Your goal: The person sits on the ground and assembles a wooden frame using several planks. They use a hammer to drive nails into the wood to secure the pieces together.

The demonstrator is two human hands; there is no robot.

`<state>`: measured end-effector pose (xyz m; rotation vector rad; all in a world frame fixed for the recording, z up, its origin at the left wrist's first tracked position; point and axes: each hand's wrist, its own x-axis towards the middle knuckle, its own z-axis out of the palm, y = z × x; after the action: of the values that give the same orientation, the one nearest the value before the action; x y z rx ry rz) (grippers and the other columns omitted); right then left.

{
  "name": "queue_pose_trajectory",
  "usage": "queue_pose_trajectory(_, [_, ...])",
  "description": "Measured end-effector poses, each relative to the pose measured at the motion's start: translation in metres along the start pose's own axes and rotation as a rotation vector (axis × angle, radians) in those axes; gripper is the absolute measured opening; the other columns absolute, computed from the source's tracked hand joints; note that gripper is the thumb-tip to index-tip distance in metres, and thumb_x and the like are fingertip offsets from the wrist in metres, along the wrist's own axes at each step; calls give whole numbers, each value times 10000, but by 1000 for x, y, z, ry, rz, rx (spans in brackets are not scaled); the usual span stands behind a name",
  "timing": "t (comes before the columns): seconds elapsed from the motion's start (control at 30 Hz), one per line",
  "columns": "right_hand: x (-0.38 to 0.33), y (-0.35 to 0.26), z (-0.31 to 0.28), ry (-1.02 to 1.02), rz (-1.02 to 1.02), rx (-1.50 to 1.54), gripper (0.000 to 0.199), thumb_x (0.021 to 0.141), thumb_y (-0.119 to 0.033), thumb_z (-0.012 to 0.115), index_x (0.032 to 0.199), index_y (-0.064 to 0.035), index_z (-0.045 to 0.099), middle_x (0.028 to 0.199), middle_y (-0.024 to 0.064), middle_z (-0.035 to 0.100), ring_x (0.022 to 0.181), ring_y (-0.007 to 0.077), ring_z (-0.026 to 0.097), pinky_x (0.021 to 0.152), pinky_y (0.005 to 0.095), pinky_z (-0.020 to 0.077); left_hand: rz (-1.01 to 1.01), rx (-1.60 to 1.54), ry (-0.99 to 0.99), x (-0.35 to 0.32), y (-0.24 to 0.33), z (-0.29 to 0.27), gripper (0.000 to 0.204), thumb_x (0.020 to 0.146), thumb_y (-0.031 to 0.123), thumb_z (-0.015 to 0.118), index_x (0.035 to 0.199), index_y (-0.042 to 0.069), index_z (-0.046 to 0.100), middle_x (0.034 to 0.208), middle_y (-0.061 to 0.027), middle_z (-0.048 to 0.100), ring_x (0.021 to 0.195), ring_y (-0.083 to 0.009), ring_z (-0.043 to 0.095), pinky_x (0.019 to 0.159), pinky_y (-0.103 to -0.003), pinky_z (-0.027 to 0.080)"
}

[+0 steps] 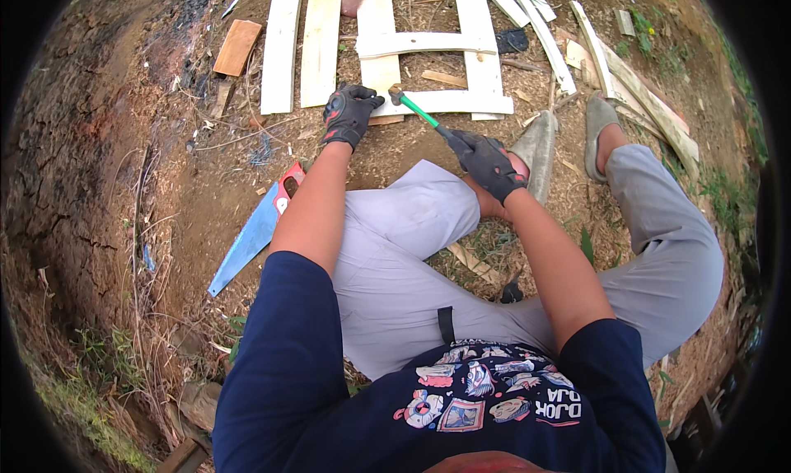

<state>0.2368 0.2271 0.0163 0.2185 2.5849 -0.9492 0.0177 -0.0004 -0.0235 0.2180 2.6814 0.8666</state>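
Observation:
My right hand (pixel 488 161), in a black glove, is closed around the dark grip of a hammer (pixel 422 114) with a green shaft. The hammer's head is over the left end of a pale wooden crosspiece (pixel 461 103). Beside that same end is my left hand (pixel 348 117), also gloved, its fingertips pinched together; whatever they hold is too small to make out. The crosspiece lies across the near ends of two slats, a left slat (pixel 379 11) and a right slat (pixel 475 16). Farther up, a second crosspiece (pixel 428 43) spans both slats.
Two loose planks lie left of the slats, a white plank (pixel 281 53) and a yellowish plank (pixel 320 40). A handsaw (pixel 251 236) with a blue blade rests near my left forearm. Several wood strips (pixel 651 102) lie at right, beyond my shoes. A brown wood block (pixel 237 48) is far left.

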Motion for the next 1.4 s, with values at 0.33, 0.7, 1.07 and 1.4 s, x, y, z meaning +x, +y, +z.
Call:
queue_pose_trajectory(0.33, [1, 19, 11, 81, -107, -38, 582, 1063, -78, 449, 1626, -224, 448, 1520, 147, 600, 1366, 339, 602, 1127, 438, 493, -25, -89, -62, -2, 8, -3, 300, 799, 321, 921, 986, 102, 835, 1019, -81, 796, 963, -240, 734, 899, -367, 553])
queue_pose_trajectory(0.7, [12, 0, 14, 15, 14, -145, 253, 1098, -224, 425, 1191, -42, 574, 1234, 231, 656, 1027, 434, 684, 875, 553, 546, 3, -18, -103, -3, 9, -1, 299, 810, 335, 905, 986, 105, 831, 1042, -78, 791, 998, -248, 736, 936, -366, 553])
queue_pose_trajectory(1.07, [11, -39, 9, 240, -110, -192, 399, 1120, -374, 461, 1422, -163, 615, 1179, 163, 730, 930, 428, 710, 814, 561, 551, 103, -124, -61, 1, -16, -1, 277, 819, 319, 896, 892, 72, 791, 1025, -85, 718, 1043, -255, 684, 957, -395, 524])
queue_pose_trajectory(1.4, [10, -64, 9, 412, -183, -140, 361, 1095, -362, 497, 1283, -117, 684, 933, 206, 741, 838, 441, 704, 757, 559, 543, 110, -87, -58, -2, -20, 2, 296, 840, 299, 885, 1020, 76, 813, 1250, -76, 692, 1139, -245, 686, 1033, -375, 527])
